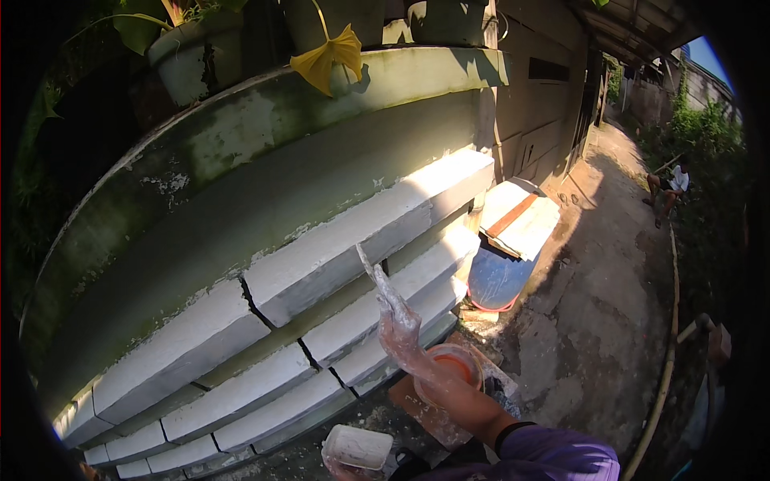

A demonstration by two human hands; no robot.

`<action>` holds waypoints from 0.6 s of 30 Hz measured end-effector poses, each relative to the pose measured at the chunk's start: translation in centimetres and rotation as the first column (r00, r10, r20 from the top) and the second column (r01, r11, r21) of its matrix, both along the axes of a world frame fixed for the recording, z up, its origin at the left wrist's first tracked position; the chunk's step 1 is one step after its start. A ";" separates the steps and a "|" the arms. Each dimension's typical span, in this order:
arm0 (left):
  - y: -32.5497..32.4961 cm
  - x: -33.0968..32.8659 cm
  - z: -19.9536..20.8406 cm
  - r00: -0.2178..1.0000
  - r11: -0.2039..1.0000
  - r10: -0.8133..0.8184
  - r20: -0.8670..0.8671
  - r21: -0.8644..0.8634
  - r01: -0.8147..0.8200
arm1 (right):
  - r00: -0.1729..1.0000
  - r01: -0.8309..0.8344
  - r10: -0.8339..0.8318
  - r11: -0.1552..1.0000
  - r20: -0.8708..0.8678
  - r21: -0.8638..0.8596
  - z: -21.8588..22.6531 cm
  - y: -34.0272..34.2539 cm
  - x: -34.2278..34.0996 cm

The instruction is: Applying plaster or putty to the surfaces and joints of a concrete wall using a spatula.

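Observation:
My right hand (395,314), coated in white paste, reaches out over the stepped white ledges. It is closed on a thin, white-smeared tool (365,260) whose exact kind I cannot make out. The tool's tip is at the front edge of the upper white ledge (337,260). Low in the view, my left hand (338,468) grips a whitish rectangular tub (358,447) from beneath, its fingers mostly hidden. Under my right forearm stands an orange bucket (467,365) with white smears.
Dark gaps split the ledges into blocks beneath a mossy wall (265,132). Potted plants (196,56) stand on top. Beyond the ledges is a blue drum (499,276) covered by boards (521,216). A concrete path (597,297) runs right, with a person (672,186) farther along.

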State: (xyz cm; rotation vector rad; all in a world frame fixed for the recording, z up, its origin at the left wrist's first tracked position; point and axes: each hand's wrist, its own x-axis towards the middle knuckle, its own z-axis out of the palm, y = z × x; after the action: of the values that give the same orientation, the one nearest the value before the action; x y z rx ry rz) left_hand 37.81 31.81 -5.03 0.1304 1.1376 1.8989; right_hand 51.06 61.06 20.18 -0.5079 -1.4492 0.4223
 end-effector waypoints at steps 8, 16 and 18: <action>-1.0 -2.2 1.3 0.996 0.996 -0.036 0.086 -0.079 0.042 | 0.894 0.311 -0.401 0.876 -0.199 -0.369 4.8 9.0 5.8; -1.2 -2.6 1.1 0.996 0.996 -0.029 0.087 -0.085 0.037 | 0.984 0.158 -0.167 0.978 -0.056 -0.135 1.4 2.5 -2.8; -1.0 -2.5 0.9 0.996 0.996 -0.034 0.083 -0.083 0.041 | 0.998 0.029 -0.036 0.987 -0.042 -0.155 0.6 -0.9 -3.9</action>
State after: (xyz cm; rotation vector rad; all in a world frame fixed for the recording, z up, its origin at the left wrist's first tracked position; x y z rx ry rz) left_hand 35.33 30.80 -4.17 0.0275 1.1501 1.8037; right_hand 47.13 60.19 20.80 -0.6417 -1.3702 0.5194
